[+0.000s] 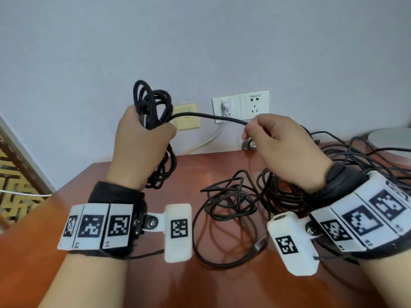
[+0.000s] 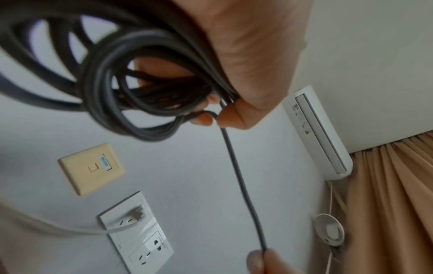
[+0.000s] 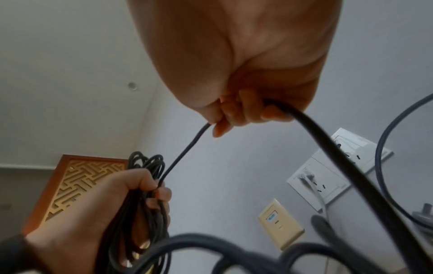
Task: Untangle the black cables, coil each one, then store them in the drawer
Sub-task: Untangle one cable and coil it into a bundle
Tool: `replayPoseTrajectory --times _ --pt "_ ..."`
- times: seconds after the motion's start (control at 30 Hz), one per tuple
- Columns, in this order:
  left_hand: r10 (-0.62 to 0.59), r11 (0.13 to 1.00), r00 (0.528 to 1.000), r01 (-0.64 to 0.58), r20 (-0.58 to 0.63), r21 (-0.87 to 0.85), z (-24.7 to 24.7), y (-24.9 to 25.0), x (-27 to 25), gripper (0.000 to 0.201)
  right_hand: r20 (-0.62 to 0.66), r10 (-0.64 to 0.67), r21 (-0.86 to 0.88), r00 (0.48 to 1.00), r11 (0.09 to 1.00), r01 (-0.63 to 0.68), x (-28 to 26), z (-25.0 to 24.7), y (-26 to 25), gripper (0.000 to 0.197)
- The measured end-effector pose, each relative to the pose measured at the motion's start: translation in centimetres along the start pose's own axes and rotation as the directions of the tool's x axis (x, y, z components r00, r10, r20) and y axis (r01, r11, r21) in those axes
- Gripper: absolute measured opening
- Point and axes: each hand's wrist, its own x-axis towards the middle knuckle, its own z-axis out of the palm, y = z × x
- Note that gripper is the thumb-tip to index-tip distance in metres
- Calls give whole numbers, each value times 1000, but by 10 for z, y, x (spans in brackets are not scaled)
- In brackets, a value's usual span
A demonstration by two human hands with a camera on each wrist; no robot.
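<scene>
Coiling one black cable between two raised hands

The left hand [image 1: 142,138] grips a coil [image 1: 153,101] in its fist, loops sticking out above and hanging below it. From the coil a cable [image 1: 209,117] runs across to the right hand [image 1: 282,147], whose curled fingers pinch it. Under the right hand, tangled cables [image 1: 231,201] lie on the tabletop [image 1: 182,172]; the drawer is out of sight.

The cables [image 1: 224,203] are black, some looking dark grey close up. The table [image 1: 155,274] is glossy reddish-brown. The wall [image 1: 200,41] is pale grey-blue with white sockets [image 1: 240,105] and a cream plate [image 1: 186,117]. The screen [image 1: 13,185] has a gold maze pattern. The wristbands [image 1: 95,225] carry black-and-white square codes. The curtain [image 2: 386,204] is tan.
</scene>
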Motion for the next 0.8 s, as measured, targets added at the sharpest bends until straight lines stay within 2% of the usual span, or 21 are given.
replayPoseTrajectory --times 0.07,0.17,0.23,0.37,0.5,0.57,0.63,0.73,0.8 --pt "-1 1000 1000 2 8 -31 5 0 -2 23 -74 -47 27 996 998 49 -2 5 -5 29" --pt "-48 992 994 59 103 -111 24 -1 -12 23 -135 -148 53 980 986 157 -13 21 -17 23" --pt "-108 976 981 136 162 -170 36 -1 -21 34 -116 -203 51 972 976 210 -23 33 -25 21" --pt "-207 901 950 279 235 -333 45 -1 -23 37 -63 -243 84 968 965 247 -34 45 -29 21" --pt "-323 755 886 453 332 -474 42 0 -20 37 16 -213 12 977 977 213 -40 50 -33 18" --pt "-329 701 867 489 373 -519 41 3 -21 31 43 -211 15 977 978 210 -41 50 -34 19" --pt "-311 691 849 510 426 -512 43 4 -24 39 90 -199 15 976 980 199 -39 47 -35 24" --pt "-250 637 793 566 555 -523 47 6 -30 58 181 -152 37 972 988 147 -37 42 -37 27" --pt "-219 605 784 576 581 -550 51 8 -33 60 242 -119 23 963 993 117 -37 41 -38 28"
